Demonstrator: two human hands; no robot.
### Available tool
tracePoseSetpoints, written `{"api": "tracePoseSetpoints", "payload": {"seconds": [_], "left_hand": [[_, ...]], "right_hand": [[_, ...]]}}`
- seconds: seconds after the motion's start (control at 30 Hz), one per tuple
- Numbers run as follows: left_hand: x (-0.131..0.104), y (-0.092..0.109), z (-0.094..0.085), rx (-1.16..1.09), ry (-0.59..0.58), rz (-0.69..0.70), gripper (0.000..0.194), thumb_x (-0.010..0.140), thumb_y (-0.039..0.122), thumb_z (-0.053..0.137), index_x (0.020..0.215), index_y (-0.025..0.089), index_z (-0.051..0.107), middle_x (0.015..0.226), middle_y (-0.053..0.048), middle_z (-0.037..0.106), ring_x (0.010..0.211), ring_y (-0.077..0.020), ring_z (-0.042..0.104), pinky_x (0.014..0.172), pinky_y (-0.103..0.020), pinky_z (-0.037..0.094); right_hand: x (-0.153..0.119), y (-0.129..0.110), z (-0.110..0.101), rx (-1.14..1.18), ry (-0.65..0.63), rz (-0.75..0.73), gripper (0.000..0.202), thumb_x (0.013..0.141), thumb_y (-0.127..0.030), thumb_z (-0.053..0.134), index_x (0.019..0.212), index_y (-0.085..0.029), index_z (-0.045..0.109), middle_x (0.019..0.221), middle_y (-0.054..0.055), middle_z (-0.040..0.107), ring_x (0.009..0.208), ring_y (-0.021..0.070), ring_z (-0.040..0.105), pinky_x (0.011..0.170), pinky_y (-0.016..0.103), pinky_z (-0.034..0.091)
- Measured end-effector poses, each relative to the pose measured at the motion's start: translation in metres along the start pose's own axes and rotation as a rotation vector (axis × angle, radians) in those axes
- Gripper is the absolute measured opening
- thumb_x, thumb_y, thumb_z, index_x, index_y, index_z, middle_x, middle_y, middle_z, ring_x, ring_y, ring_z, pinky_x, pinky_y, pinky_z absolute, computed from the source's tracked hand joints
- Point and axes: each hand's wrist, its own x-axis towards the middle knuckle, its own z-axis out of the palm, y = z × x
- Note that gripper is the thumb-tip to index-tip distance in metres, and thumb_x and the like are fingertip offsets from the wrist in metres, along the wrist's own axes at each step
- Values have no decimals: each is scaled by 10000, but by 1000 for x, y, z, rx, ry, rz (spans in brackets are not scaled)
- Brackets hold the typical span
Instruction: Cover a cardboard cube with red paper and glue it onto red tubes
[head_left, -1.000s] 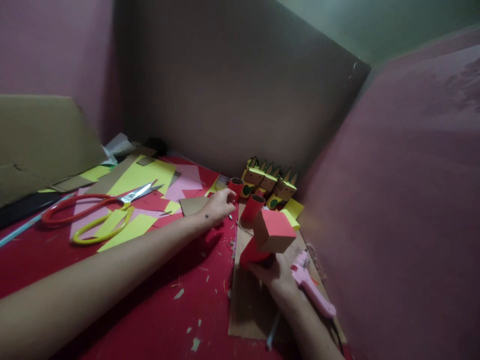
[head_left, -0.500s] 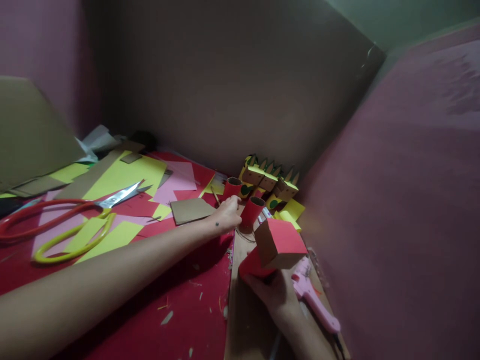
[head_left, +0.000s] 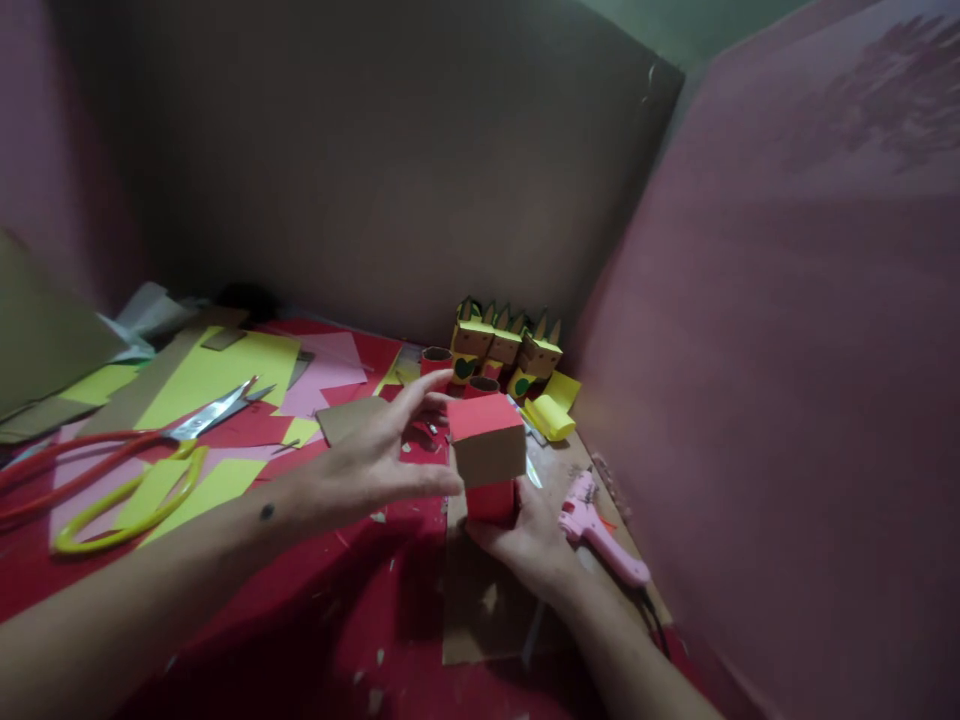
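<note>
My right hand grips a red cardboard tube, held upright. On top of the tube sits a small cardboard box with a red upper face and a bare brown front. My left hand is beside the box's left side, thumb and fingers spread apart; whether its tips touch the box I cannot tell. Behind stand two more red tubes, one just past the box and the other further left.
Several yellow figures with box heads stand at the back. A pink glue gun lies on a cardboard sheet at right. At left, large scissors rest on coloured paper. A rolled yellow paper is near the figures.
My left hand has moved back from the standing red tubes to the side of the box. The held tube and box are turned more upright, with the box's brown front towards me.
</note>
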Motion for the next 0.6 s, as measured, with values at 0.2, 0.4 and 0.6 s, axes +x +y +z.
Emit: {"api": "tracePoseSetpoints", "payload": {"seconds": [0.2, 0.4, 0.6], "left_hand": [[-16, 1, 2, 31, 67, -31, 885, 761, 524, 870, 1510, 251, 485, 1357, -130, 692, 1159, -345, 696, 941, -407, 601], [-25, -9, -11, -21, 134, -91, 791, 811, 532, 851, 1493, 291, 531, 1391, -114, 702, 1152, -328, 714, 847, -325, 639], [-37, -27, -25, -33, 137, -162, 958, 677, 500, 893, 1537, 338, 503, 1534, -104, 633, 1234, -383, 699, 853, -332, 650]], "right_hand": [[3, -12, -4, 15, -233, -75, 624, 676, -207, 864, 1269, -244, 673, 1158, 18, 742, 1026, 250, 673, 915, 371, 543], [13, -36, 3, 273, -463, 33, 832, 557, -253, 994, 1330, -246, 688, 1301, 46, 758, 1245, 319, 673, 1112, 461, 503], [15, -56, 9, 115, -513, 154, 863, 508, -173, 980, 1323, -227, 701, 1184, 52, 804, 1127, 332, 747, 946, 445, 637]]}}
